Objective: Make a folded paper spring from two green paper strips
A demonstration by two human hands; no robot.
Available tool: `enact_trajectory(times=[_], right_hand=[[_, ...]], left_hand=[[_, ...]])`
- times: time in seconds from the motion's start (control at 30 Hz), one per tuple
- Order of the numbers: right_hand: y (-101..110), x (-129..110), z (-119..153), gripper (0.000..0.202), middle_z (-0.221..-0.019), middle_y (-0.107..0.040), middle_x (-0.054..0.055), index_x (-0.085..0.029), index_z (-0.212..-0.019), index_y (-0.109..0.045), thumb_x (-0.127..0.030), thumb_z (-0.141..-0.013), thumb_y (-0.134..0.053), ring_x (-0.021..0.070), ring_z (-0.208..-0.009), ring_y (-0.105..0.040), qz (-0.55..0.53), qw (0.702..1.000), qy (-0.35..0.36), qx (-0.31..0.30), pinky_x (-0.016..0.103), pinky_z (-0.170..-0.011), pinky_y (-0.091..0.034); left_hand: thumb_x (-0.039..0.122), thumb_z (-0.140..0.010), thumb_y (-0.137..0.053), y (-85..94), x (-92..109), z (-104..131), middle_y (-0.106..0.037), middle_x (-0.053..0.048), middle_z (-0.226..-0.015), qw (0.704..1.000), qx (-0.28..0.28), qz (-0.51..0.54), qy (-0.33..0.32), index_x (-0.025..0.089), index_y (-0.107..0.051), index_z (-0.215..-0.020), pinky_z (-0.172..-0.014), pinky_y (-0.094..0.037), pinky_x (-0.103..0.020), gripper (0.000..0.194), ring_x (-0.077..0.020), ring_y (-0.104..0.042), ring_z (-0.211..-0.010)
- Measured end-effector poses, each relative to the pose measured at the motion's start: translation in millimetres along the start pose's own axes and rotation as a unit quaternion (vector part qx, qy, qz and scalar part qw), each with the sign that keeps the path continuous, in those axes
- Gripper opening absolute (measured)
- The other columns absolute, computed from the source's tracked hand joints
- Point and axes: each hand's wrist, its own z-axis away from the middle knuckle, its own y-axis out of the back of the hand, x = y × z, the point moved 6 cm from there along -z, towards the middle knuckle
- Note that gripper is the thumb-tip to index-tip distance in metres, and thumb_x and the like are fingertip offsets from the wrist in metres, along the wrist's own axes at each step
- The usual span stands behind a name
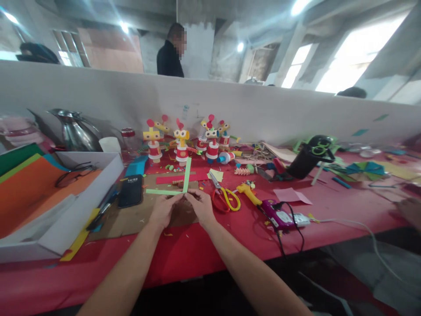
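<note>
Two light green paper strips (187,174) meet at a corner and form an L, one pointing away from me, the other to the left. My left hand (162,210) pinches that corner from the left. From the right, my right hand (201,207) pinches the same spot, and the fingertips nearly touch. How the strips join is hidden by the fingers. Beneath them lies a brown cardboard sheet (121,223) with a folded paper spring (178,183) on it. Scissors (226,198) with red and yellow handles rest beside my right hand.
Several paper figures (182,151) stand along the white partition (115,94). A phone (130,192) and a box (49,235) of coloured paper are leftward. Rightward lie a yellow-purple glue gun (274,214) with cables and a black cylindrical container (304,162). Another person's hand (409,208) shows far right.
</note>
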Motion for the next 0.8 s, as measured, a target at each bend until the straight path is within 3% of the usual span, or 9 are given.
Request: enact_trajectory(times=[0.2,0.4,0.8], right_hand=[[-3.8,-3.6,0.2,0.022,-0.079,-0.07,0.002,-0.02,-0.089,-0.071,-0.034,-0.072,-0.067,0.0178,-0.069,-0.063,0.016,1.0,0.023,-0.012,0.028,-0.065,-0.05],[-2.9,-0.5,-0.5,0.029,-0.079,-0.07,0.002,-0.019,-0.093,-0.071,-0.038,-0.072,-0.066,0.0157,-0.063,-0.06,0.036,0.999,0.0,-0.01,0.023,-0.051,-0.045],[-3.1,-4.2,-1.8,0.021,-0.066,-0.068,0.001,-0.017,-0.084,-0.073,-0.031,-0.072,-0.063,0.0142,-0.061,-0.058,-0.028,0.999,-0.018,-0.016,0.025,-0.058,-0.045]], left_hand=[[0.026,-0.049,-0.083,1.8,1.8,-0.1,-0.072,-0.008,-0.07,1.0,0.007,-0.001,-0.004,0.012,-0.074,-0.076,-0.066,-0.048,-0.029,0.032,-0.0173,-0.064,-0.064],[0.027,-0.051,-0.083,4.0,3.0,0.8,-0.07,-0.006,-0.066,1.0,0.025,-0.003,-0.017,0.011,-0.073,-0.075,-0.063,-0.047,-0.025,0.03,-0.0135,-0.061,-0.06],[0.02,-0.048,-0.081,0.1,-2.5,-1.2,-0.071,-0.003,-0.07,1.0,-0.006,0.014,-0.006,0.019,-0.073,-0.071,-0.073,-0.05,-0.03,0.024,-0.0191,-0.065,-0.072]])
